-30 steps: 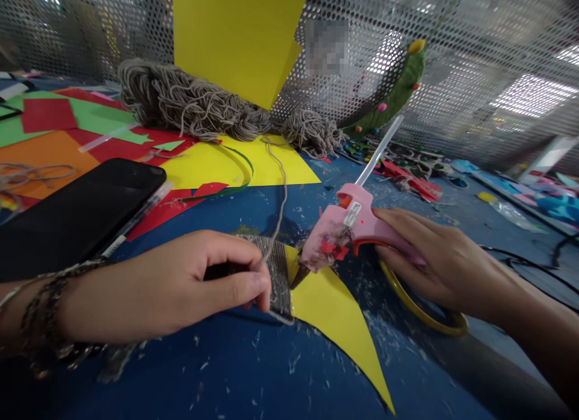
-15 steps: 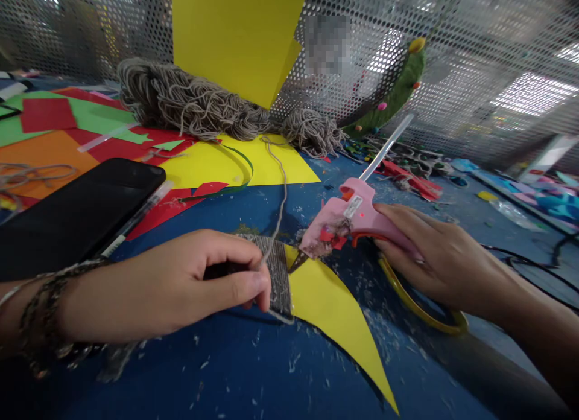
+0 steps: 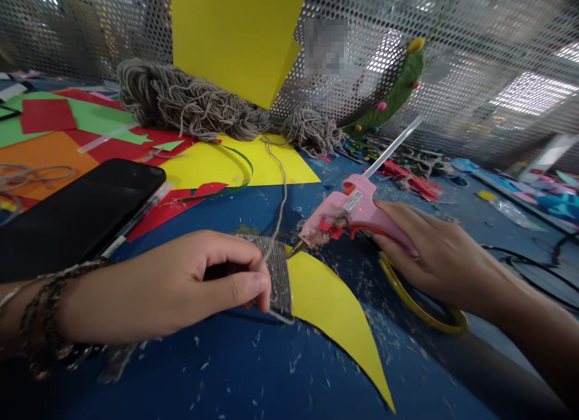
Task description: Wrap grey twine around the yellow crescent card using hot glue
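A yellow crescent-shaped piece (image 3: 337, 293) lies low in the view, its left part wrapped in rows of grey yarn (image 3: 281, 281). My left hand (image 3: 203, 281) is closed over the wrapped part, pinching a grey strand that runs up and away to the yellow sheet behind. In my right hand (image 3: 434, 257) is a pink hot glue gun (image 3: 357, 209), a clear glue stick poking out of its back. Its metal nozzle comes right up to the yarn's edge on the crescent; whether it touches, I cannot tell.
Behind lie a big grey yarn skein (image 3: 181, 103) and a smaller bundle (image 3: 312, 130). A black phone (image 3: 81, 215) and a pen (image 3: 136, 218) are at left, among coloured sheets. A yellow ring (image 3: 423, 305) sits under my right wrist; black cable (image 3: 534, 269) curls at right. Perforated metal mesh (image 3: 371, 22) rises behind.
The glue gun has tipped slightly, its nozzle shifting a little left and up along the yarn's edge. My left hand stays in place.
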A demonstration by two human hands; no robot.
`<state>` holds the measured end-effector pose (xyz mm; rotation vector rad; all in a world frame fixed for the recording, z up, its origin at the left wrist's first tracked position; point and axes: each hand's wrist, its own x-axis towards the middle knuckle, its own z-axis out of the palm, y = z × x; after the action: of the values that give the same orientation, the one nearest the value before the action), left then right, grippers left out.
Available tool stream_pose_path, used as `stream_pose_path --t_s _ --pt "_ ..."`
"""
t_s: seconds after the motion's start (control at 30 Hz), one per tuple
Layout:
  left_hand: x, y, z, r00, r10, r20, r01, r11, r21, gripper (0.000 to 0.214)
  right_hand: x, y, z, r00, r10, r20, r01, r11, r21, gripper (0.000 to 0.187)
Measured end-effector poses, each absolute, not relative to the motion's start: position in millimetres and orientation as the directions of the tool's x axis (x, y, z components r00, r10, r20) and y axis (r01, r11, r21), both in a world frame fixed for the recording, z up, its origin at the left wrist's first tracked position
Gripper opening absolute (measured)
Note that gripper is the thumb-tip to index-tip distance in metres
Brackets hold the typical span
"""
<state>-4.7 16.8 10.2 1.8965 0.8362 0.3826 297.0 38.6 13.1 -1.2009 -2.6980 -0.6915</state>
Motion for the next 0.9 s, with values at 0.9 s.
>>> stream_pose_path --t_s 0.9 --pt "-4.8 17.2 6.4 0.712 0.7 -0.063 0.384 -0.312 0.869 0.022 296.1 36.2 8.3 -0.615 0.709 0.344 0.784 0.503 0.365 0.05"
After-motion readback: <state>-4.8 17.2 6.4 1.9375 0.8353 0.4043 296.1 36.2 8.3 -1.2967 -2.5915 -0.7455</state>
